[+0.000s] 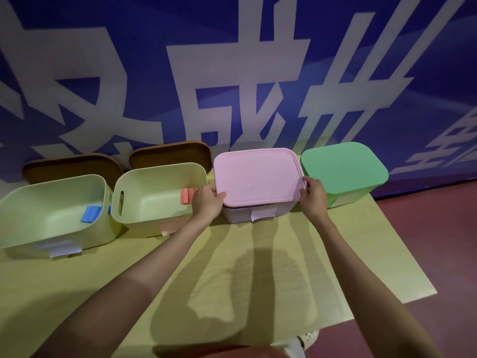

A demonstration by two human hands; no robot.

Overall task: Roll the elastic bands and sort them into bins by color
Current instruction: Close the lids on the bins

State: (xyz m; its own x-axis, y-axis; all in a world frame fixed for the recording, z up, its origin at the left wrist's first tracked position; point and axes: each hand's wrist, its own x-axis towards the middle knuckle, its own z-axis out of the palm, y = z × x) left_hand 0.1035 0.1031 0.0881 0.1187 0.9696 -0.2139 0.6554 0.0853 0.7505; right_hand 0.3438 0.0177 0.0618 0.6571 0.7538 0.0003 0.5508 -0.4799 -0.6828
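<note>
So there's a big blue banner (232,60) with white characters filling the whole background, and in front of it a yellow-topped desk (245,267) with four bins lined up along its far edge. From the left: a pale green bin (51,228), open, with a rolled blue band (90,214) hanging over its right wall, long axis running roughly front to back. Next to it, a second pale green bin (144,215), also open, with a rolled pink-orange band (187,196) sitting at its right rim, standing more or less upright. Two brown lids (72,165) are leaning up behind those two bins.

Third in line is the pink bin (258,215) with its pink lid (258,174) on top, long side running left to right, and the lid looks slightly lifted or tilted at the front, can't tell if it's seated. Both hands are on that lid: the left hand (206,202) grips the left edge with the thumb on top, the right hand (313,197) grips the right edge, fingers curled around it. Furthest right is the green bin (346,195), lid closed

Small white paper labels (260,214) are stuck on the bin fronts, too blurry to read
</note>
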